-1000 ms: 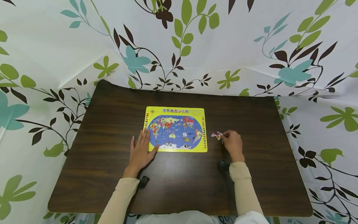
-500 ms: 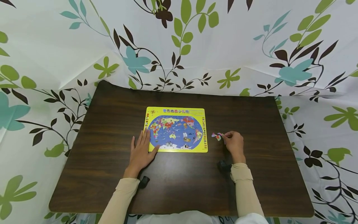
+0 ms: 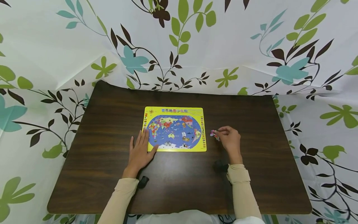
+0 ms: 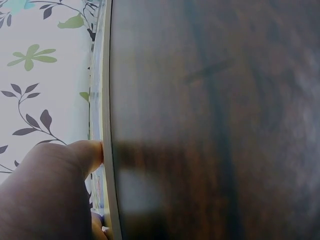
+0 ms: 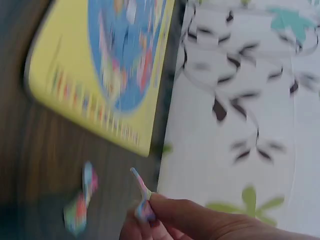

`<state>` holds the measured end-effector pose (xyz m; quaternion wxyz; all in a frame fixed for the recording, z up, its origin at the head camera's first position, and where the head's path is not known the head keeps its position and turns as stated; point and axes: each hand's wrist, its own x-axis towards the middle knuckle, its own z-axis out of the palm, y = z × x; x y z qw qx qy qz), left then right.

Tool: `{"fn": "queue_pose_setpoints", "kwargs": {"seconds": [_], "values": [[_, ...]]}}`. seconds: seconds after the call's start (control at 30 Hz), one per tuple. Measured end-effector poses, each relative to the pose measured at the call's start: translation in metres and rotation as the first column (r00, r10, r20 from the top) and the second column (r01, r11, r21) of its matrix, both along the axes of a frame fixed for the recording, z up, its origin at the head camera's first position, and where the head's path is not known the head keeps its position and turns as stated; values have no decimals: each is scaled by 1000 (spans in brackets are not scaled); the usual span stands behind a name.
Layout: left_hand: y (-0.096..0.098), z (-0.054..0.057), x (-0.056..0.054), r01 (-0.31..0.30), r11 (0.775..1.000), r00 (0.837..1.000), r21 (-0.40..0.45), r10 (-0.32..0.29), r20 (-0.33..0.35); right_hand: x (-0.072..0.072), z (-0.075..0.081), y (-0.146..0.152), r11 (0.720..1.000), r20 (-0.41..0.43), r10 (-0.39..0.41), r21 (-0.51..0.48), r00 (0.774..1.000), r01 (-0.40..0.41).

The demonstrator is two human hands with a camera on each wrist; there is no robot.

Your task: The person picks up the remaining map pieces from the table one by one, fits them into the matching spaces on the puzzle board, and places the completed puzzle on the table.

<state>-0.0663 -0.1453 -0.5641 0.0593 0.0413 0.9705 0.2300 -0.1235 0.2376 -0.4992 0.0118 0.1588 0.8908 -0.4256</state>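
A yellow-bordered world map puzzle (image 3: 176,149) lies flat near the middle of the table. My left hand (image 3: 139,154) rests with straight fingers on its lower left corner, the thumb along the near edge. To the right of the puzzle, my right hand (image 3: 230,140) pinches a small colourful puzzle piece (image 5: 141,189) between thumb and fingers. It is held above the table in the right wrist view. Loose pieces lie below it on the wood, one a multicoloured piece (image 5: 76,215). The pinching fingers partly hide the held piece's outline.
The dark wooden table (image 3: 179,183) extends around the puzzle on all sides. A white cloth (image 3: 207,43) with leaf and flower prints hangs behind it and at both sides. Each wrist carries a small dark camera.
My right hand has risen slightly, with a piece now lifted off the table between its fingertips. The left hand stays on the puzzle. The whole head view has shifted a little.
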Motion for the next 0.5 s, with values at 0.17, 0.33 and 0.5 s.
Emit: {"fn": "queue_pose_setpoints", "kwargs": {"seconds": [0.17,0.33,0.5], "values": [[-1,-1,-1,0,1000,1000,-10,0,19,2,-5,-35,993,17,48,-105,999,-46],[-1,-2,0,-5,1000,1000,-7,5,20,4,-11,-58,992,17,56,-112,998,-54],[-1,-3,0,-7,1000,1000,-8,7,14,6,-17,-69,993,-25,57,-103,998,-59]]}}
